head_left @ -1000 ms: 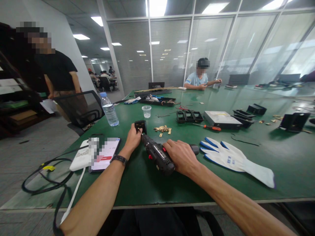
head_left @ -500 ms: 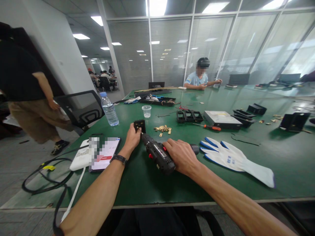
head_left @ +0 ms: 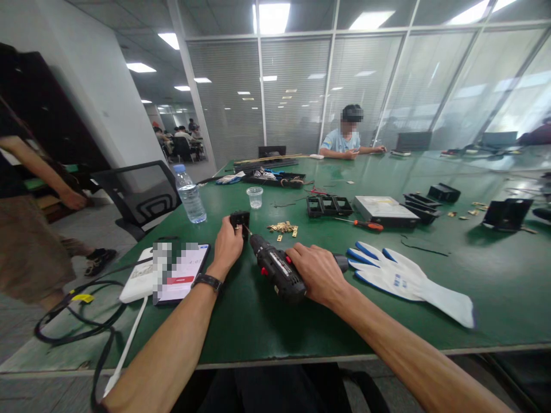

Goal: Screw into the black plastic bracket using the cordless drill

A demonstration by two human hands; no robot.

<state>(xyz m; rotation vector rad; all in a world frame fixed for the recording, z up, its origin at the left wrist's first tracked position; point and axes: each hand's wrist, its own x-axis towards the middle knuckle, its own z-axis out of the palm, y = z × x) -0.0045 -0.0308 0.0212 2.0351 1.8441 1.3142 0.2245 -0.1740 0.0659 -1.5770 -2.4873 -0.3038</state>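
My right hand (head_left: 317, 272) is wrapped tight around the black drill (head_left: 275, 268), which has a white label with writing too small for me to read. Its tip points at the small black box (head_left: 240, 219) that my left hand (head_left: 227, 245) pinches upright on the table, just past my fingers. A watch (head_left: 207, 281) sits on my left wrist. Left of that hand lies a phone (head_left: 181, 273) with a blurred screen and a red bar, on a white pad (head_left: 138, 275). Right of my right hand lies 1 white glove (head_left: 404, 279) with blue edges and a small blue mark I cannot read. Past my hands are little gold bits (head_left: 283, 228), a clear cup (head_left: 255, 197) and a water bottle (head_left: 189, 194). The table (head_left: 495, 287) is dark green and big. Far across it a person (head_left: 346, 137) sits before glass walls, under bright ceiling lights
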